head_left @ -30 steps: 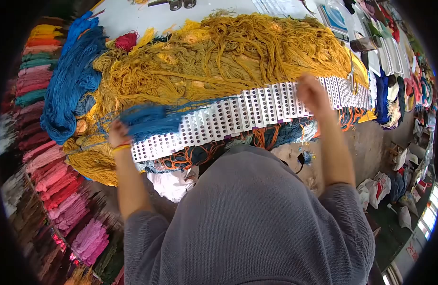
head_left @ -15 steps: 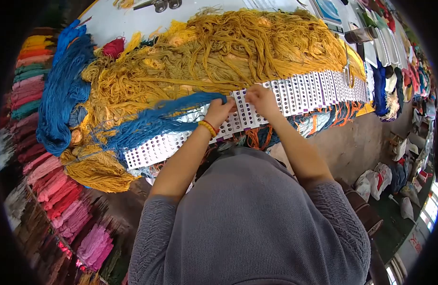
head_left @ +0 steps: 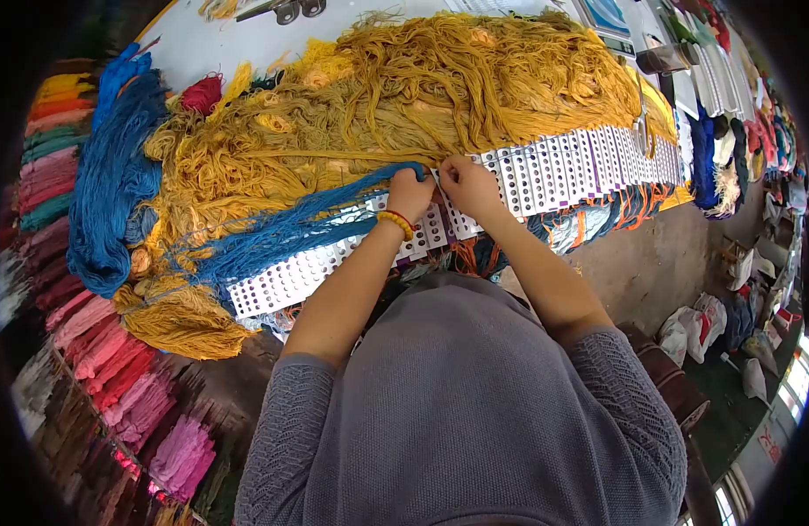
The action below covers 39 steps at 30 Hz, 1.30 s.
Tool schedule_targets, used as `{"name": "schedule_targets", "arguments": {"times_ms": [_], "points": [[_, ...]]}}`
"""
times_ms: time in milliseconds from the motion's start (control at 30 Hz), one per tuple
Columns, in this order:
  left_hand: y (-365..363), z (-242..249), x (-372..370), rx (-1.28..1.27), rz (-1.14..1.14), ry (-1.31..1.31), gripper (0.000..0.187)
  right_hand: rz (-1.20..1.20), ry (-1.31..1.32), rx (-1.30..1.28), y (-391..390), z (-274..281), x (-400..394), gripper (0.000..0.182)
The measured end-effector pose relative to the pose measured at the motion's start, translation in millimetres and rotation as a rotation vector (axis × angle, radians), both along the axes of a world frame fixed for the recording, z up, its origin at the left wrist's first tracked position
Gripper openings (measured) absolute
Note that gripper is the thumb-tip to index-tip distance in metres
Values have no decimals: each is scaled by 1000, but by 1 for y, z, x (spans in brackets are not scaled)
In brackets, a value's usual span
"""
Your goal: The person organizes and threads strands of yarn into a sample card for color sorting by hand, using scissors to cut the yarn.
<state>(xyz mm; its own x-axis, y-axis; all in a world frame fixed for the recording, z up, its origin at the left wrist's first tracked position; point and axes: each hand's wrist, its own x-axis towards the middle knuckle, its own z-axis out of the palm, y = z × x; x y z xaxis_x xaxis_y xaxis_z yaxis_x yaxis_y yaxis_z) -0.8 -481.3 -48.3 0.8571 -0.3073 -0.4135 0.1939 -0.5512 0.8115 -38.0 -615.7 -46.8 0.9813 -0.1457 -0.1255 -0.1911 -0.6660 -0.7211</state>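
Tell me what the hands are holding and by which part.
The left hand grips the blue yarn bundle at its end, at the white punched cards. The right hand pinches beside it; what it holds cannot be told.

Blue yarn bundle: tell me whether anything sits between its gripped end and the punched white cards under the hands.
Nothing visible does. The left hand grips the end of the blue yarn bundle right over the white punched cards, with the right hand beside it. The mustard yarn pile lies behind the cards, not between.
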Motion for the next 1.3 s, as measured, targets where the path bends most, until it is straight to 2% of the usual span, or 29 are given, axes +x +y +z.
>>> {"name": "schedule_targets", "arguments": {"times_ms": [133, 200, 300, 400, 600, 633, 667, 733, 800, 833, 867, 900, 933, 967, 1000, 1067, 1100, 1133, 1167, 1200, 1233, 1267, 1300], "points": [[-1, -5, 0, 8, 28, 19, 19, -10, 11, 0, 0, -3, -1, 9], [1, 5, -1, -101, 61, 105, 19, -31, 12, 20, 0, -2, -1, 9], [3, -5, -2, -116, 56, 29, 19, -13, -5, 9, 1, 1, -2, 8], [3, -8, 0, -40, 27, 52, 19, 18, -92, -82, 4, 4, -2, 9], [3, -6, -1, -48, 16, -2, 19, 23, -15, -24, 2, 8, -2, 11], [6, -4, -1, -49, 15, -3, 19, -13, -4, 53, 1, 10, -3, 11], [11, 15, -1, -141, 54, 107, 19, -50, 8, 130, -1, 12, -4, 12], [20, 29, -6, -395, 200, 365, 16, -26, -6, 76, -4, 9, -4, 12], [31, 41, 0, -928, 274, 740, 14, -3, -13, 25, -4, 8, -6, 12], [33, 48, 1, -1015, 304, 848, 15, -44, 104, 129, -4, 9, -5, 14], [32, 45, 1, -1015, 304, 846, 15, -85, 221, 231, -5, 10, -3, 15], [29, 39, 1, -878, 216, 811, 16, -78, 244, 489, -9, 6, -2, 14], [24, 35, 0, -740, 131, 775, 18, -77, 243, 488, -13, 5, -2, 14], [15, 36, -2, -525, 104, 655, 19, -112, 276, 737, -16, 10, -2, 13], [14, 29, -5, -527, 105, 655, 19, -145, 308, 985, -17, 13, -2, 12], [13, 12, -11, -146, -31, 172, 21, -104, 265, 830, -16, 9, -5, 12], [24, 19, -8, 8, -12, 53, 29, -136, 283, 805, -13, 1, -6, 20], [43, 21, -6, -2, 50, 52, 35, -134, 280, 806, -12, -6, -7, 20], [70, 20, -1, -10, 115, 50, 42, -109, 224, 699, -11, -9, -7, 24], [112, 15, 7, -15, 141, 233, 34, -88, 168, 593, -10, -11, -7, 29], [140, 50, 13, -482, 365, 477, 21, -88, 165, 593, -10, -13, -7, 29], [180, 60, 17, -633, 495, 438, 12, -86, 181, 612, -10, -14, -7, 31], [225, 62, 24, -668, 763, 250, 8, -82, 197, 632, -10, -16, -7, 33]]}}
